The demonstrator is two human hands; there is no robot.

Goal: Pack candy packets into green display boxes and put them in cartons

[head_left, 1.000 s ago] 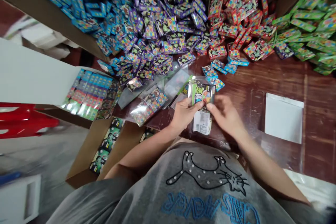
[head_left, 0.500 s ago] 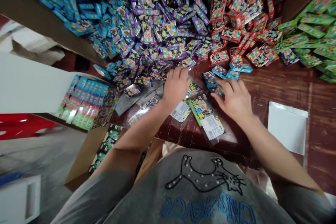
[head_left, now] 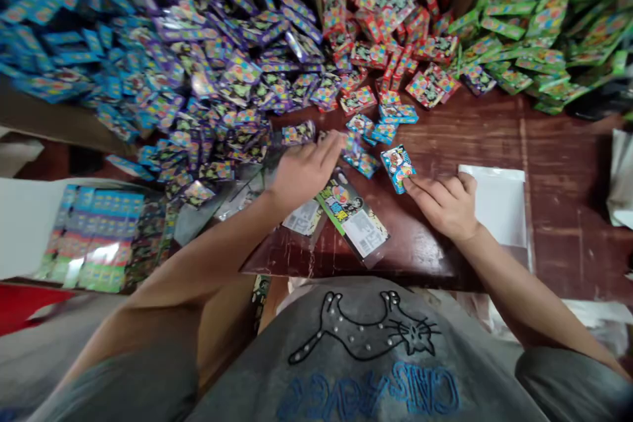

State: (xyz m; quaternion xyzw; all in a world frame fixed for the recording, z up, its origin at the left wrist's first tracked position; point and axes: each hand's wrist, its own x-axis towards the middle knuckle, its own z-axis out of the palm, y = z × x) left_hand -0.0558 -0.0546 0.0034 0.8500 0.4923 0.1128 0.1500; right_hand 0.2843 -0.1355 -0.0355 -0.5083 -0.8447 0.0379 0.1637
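Note:
My right hand [head_left: 442, 201] pinches the lower edge of a small blue candy box [head_left: 395, 167], its printed face up. My left hand [head_left: 307, 168] has its fingers pressed together, their tips at a blurred small purple box [head_left: 352, 143]. Just beyond lie a few loose blue boxes [head_left: 390, 130]. Below the left hand, on the dark red table [head_left: 420, 250], is a clear bag with a green-and-black printed header card [head_left: 341, 201] and a white label. A second labelled bag [head_left: 302, 217] sits partly under it.
Heaps of purple boxes [head_left: 222, 79], red boxes [head_left: 386, 6] and green packs [head_left: 534, 46] line the far side, with blue boxes [head_left: 64, 46] at far left. A white-backed clear bag [head_left: 499, 204] lies right. Packed rows of boxes [head_left: 93, 237] stand at left.
The view has swung to the right. My right hand has drawn a blue box away from the loose cluster, toward the right. My left hand has come off the header cards to a purple box.

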